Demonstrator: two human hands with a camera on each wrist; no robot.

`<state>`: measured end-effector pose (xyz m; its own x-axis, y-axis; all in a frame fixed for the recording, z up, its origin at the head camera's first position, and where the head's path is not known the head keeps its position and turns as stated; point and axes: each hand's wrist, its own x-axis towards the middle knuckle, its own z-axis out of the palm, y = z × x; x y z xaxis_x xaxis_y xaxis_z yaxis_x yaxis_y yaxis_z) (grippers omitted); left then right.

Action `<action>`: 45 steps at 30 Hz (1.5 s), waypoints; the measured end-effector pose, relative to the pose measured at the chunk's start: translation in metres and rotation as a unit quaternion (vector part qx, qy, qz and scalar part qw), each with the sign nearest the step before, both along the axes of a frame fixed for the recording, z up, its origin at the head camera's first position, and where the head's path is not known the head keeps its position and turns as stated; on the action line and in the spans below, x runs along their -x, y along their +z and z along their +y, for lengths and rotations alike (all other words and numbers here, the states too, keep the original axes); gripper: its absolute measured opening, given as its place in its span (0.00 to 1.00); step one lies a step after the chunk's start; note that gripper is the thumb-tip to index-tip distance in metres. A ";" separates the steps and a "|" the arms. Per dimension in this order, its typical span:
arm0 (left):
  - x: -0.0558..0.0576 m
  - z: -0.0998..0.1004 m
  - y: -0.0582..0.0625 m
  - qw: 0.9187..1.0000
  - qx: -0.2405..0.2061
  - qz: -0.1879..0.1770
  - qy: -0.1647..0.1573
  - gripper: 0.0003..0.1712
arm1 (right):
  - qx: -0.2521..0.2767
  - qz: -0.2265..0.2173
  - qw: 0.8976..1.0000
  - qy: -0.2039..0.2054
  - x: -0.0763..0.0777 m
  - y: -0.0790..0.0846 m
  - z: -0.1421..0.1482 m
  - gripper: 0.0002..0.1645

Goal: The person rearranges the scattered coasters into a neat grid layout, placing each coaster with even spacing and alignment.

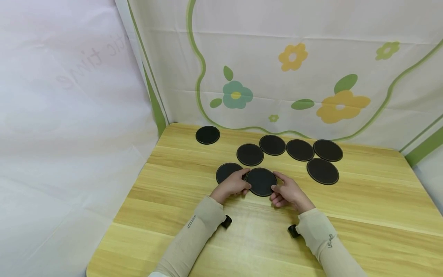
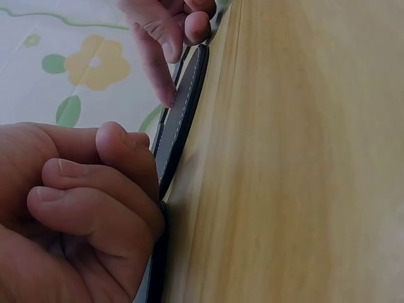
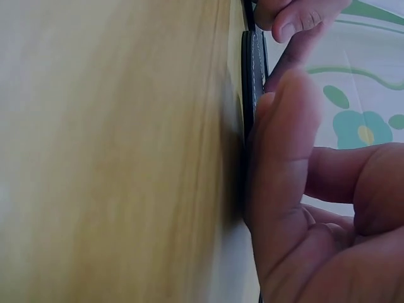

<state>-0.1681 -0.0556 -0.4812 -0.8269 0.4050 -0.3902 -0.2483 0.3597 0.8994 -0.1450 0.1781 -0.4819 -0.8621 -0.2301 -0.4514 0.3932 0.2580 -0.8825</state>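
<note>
A round black coaster with pale stitching round its rim is held between both hands near the middle of the table. My left hand grips its left edge with thumb and index finger, the other fingers curled under the palm. On the opposite edge, my right hand holds it the same way. Seen from the left wrist, the coaster lies close over the wood, the right index finger along its rim. Another black coaster lies partly hidden beneath the left hand.
Behind the hands, several more black coasters lie in a bent row, among them one coaster and another at the right. A lone coaster is near the back left corner. A flowered curtain hangs behind the wooden table.
</note>
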 end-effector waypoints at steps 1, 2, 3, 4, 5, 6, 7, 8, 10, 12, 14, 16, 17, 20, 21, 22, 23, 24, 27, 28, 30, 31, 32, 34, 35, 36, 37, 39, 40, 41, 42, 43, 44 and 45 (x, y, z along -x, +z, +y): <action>0.000 0.000 0.000 1.000 -0.001 0.000 0.001 0.42 | 0.000 0.000 1.000 0.000 0.000 0.000 0.000 0.41; 0.000 0.000 0.000 1.000 -0.002 0.000 0.002 0.42 | -0.001 0.002 1.000 0.001 0.001 0.001 0.000 0.41; 0.000 -0.001 0.001 1.000 -0.004 0.000 0.002 0.42 | -0.001 0.002 1.000 -0.001 0.001 0.001 0.001 0.41; 0.000 -0.001 0.001 1.000 -0.005 0.000 0.002 0.42 | -0.002 0.003 1.000 0.000 0.001 0.001 0.001 0.41; 0.000 -0.001 0.001 1.000 -0.006 0.000 0.000 0.41 | -0.002 0.005 1.000 0.001 0.001 0.002 0.001 0.41; 0.000 -0.002 0.002 1.000 -0.008 0.001 -0.001 0.41 | -0.003 0.007 1.000 0.002 0.001 0.002 0.001 0.41; 0.000 -0.002 0.002 1.000 -0.010 0.001 -0.003 0.40 | -0.004 0.008 1.000 0.002 0.001 0.002 0.000 0.41; 0.000 -0.002 0.002 1.000 -0.012 0.002 -0.004 0.40 | -0.004 0.010 1.000 0.002 0.001 0.002 0.000 0.41; 0.000 -0.003 0.002 1.000 -0.016 0.001 -0.007 0.39 | -0.007 0.013 1.000 0.003 0.001 0.003 -0.001 0.41; 0.000 -0.003 0.002 1.000 -0.021 0.003 -0.010 0.37 | -0.011 0.020 1.000 0.008 0.001 0.004 -0.003 0.41; 0.001 -0.004 0.002 1.000 -0.027 0.004 -0.008 0.36 | -0.012 0.029 0.999 0.014 0.000 0.005 -0.005 0.41; 0.003 -0.005 0.002 0.999 -0.030 0.010 -0.008 0.35 | -0.013 0.041 0.999 0.020 0.001 0.008 -0.007 0.41; 0.004 -0.006 0.003 0.999 -0.033 0.015 -0.006 0.34 | -0.013 0.045 0.999 0.022 0.001 0.009 -0.008 0.41; 0.010 -0.010 0.005 0.999 -0.038 0.033 -0.004 0.32 | -0.012 0.058 0.998 0.027 0.004 0.015 -0.012 0.40; 0.013 -0.013 0.006 0.998 -0.038 0.042 -0.004 0.32 | -0.012 0.061 0.998 0.029 0.006 0.017 -0.013 0.39; 0.016 -0.016 0.008 0.998 -0.040 0.049 0.000 0.31 | -0.012 0.063 0.998 0.029 0.007 0.018 -0.014 0.38; 0.020 -0.019 0.009 0.997 -0.042 0.061 0.007 0.30 | -0.012 0.066 0.997 0.030 0.008 0.020 -0.015 0.38; 0.024 -0.023 0.011 0.996 -0.042 0.073 0.014 0.29 | -0.012 0.070 0.997 0.034 0.009 0.022 -0.016 0.37; 0.041 -0.038 0.016 0.991 -0.031 0.119 0.053 0.27 | -0.015 0.078 0.996 0.039 0.013 0.028 -0.018 0.33; 0.047 -0.044 0.017 0.989 -0.026 0.131 0.070 0.27 | -0.016 0.079 0.996 0.040 0.014 0.029 -0.019 0.32; 0.060 -0.057 0.021 0.983 -0.013 0.152 0.104 0.27 | -0.017 0.080 0.996 0.044 0.015 0.032 -0.020 0.30; 0.066 -0.064 0.021 0.980 -0.008 0.156 0.121 0.28 | -0.017 0.080 0.996 0.045 0.016 0.034 -0.022 0.29; 0.072 -0.071 0.022 0.978 -0.002 0.157 0.136 0.29 | -0.016 0.080 0.996 0.047 0.017 0.035 -0.023 0.29; 0.083 -0.085 0.022 0.975 0.021 0.155 0.157 0.31 | -0.012 0.082 0.995 0.051 0.018 0.037 -0.025 0.28; 0.087 -0.091 0.022 0.974 0.037 0.153 0.162 0.33 | -0.011 0.084 0.995 0.053 0.019 0.038 -0.026 0.28; 0.091 -0.096 0.022 0.974 0.056 0.151 0.162 0.35 | -0.010 0.087 0.995 0.055 0.020 0.039 -0.027 0.27; 0.093 -0.101 0.021 0.974 0.076 0.147 0.157 0.37 | -0.011 0.090 0.994 0.057 0.021 0.040 -0.029 0.27; 0.096 -0.107 0.020 0.971 0.121 0.150 0.143 0.39 | -0.013 0.096 0.993 0.060 0.025 0.041 -0.031 0.26; 0.096 -0.108 0.020 0.968 0.143 0.155 0.135 0.39 | -0.016 0.097 0.993 0.060 0.026 0.043 -0.032 0.26; 0.095 -0.109 0.019 0.964 0.163 0.162 0.131 0.38 | -0.017 0.098 0.993 0.060 0.028 0.044 -0.033 0.26; 0.093 -0.108 0.020 0.961 0.180 0.168 0.128 0.37 | -0.018 0.099 0.993 0.062 0.030 0.044 -0.035 0.25; 0.091 -0.108 0.020 0.957 0.193 0.175 0.129 0.36 | -0.017 0.098 0.993 0.063 0.032 0.045 -0.036 0.25; 0.089 -0.107 0.021 0.952 0.208 0.183 0.131 0.35 | -0.013 0.097 0.993 0.063 0.034 0.046 -0.039 0.24; 0.087 -0.107 0.021 0.949 0.216 0.184 0.134 0.34 | -0.008 0.096 0.993 0.065 0.035 0.047 -0.042 0.24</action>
